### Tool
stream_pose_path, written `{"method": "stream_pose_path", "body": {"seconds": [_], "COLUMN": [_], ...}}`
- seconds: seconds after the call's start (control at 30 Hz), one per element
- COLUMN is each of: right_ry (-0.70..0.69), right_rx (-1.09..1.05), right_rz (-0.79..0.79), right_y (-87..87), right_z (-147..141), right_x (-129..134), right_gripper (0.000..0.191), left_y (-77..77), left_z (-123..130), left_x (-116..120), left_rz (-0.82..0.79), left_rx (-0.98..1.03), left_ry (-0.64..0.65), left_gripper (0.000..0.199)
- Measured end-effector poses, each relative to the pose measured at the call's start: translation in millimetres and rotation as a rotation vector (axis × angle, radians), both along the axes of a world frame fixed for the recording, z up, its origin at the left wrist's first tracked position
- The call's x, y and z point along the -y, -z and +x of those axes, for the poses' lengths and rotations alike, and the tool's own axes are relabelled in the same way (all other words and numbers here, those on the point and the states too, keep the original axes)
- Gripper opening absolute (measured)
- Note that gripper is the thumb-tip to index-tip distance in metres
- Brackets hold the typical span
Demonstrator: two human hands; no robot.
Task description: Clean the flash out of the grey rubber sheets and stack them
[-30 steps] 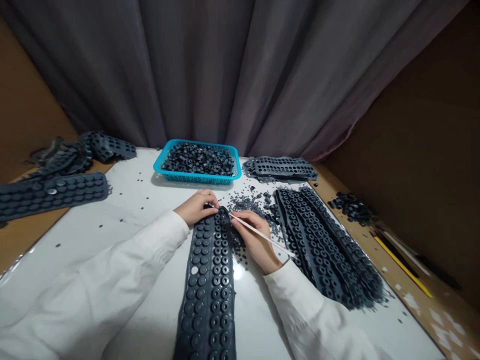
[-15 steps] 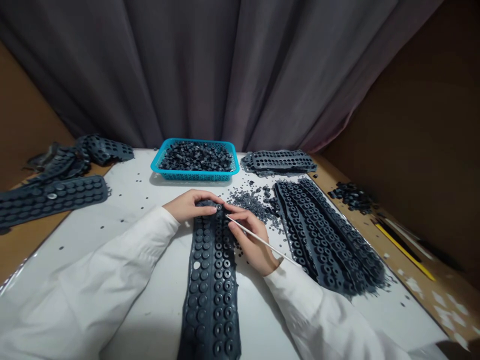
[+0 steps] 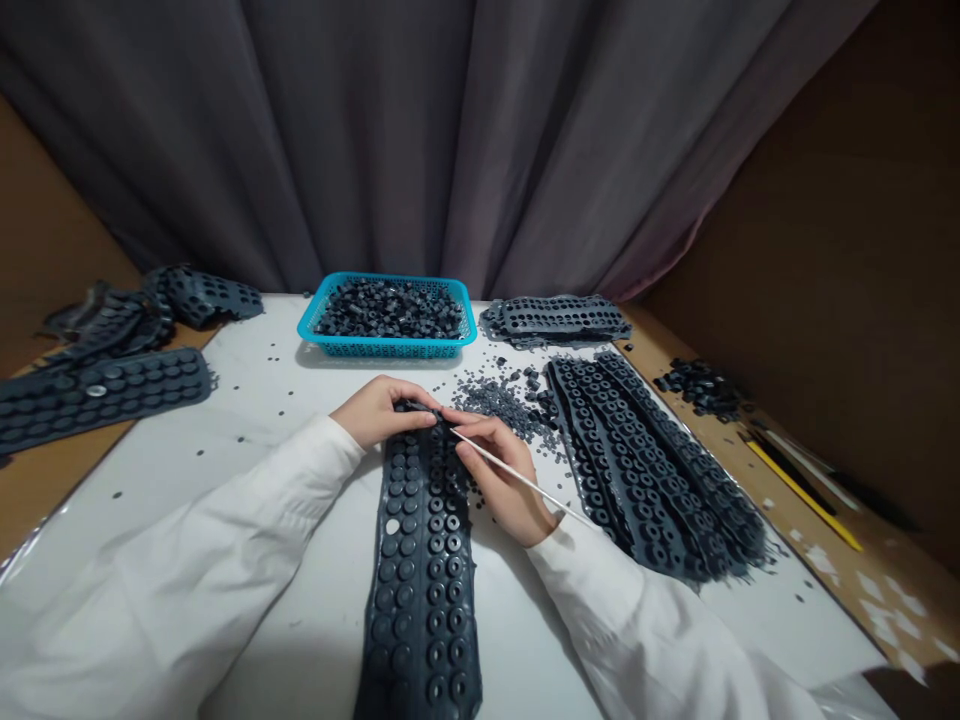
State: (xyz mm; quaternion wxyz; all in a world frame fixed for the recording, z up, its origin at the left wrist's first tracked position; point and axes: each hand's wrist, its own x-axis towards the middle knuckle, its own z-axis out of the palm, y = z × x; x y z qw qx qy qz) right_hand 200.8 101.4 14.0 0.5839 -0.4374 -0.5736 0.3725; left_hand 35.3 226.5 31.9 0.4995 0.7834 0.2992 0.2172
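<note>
A long dark rubber sheet of molded round parts lies lengthwise in front of me, with one white round spot on its left side. My left hand pinches its far end between thumb and fingers. At the same end, my right hand holds a thin white stick between thumb and fingers, its tip close to the sheet's right rows. The right fingertips meet the left ones at the far edge. What lies between the fingertips is hidden.
A blue basket of small dark parts stands at the back. Small dark discs are scattered beside my right hand. More ringed sheets lie right, perforated sheets behind them. A yellow knife lies far right; another sheet is left.
My fingertips have closed in at the sheet's far end, and a ringed part seen between them earlier is now covered. The view has shifted slightly.
</note>
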Motion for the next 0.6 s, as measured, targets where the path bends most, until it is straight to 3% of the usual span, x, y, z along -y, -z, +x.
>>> {"method": "stream_pose_path", "body": {"seconds": [0.33, 0.6], "right_ry": [-0.023, -0.015], "right_rx": [0.071, 0.341], "right_rz": [0.026, 0.159], "right_y": [5.8, 7.0], "right_z": [4.5, 11.4], "right_x": [-2.3, -5.3], "right_gripper": [0.008, 0.011], "left_y": [-2.1, -1.4], "left_z": [1.6, 2.3], "left_x": [1.8, 2.7], "left_rz": [-0.018, -0.042], "left_rx": [-0.036, -0.069], "left_ry": [0.021, 0.027], "left_gripper": [0.03, 0.028]}}
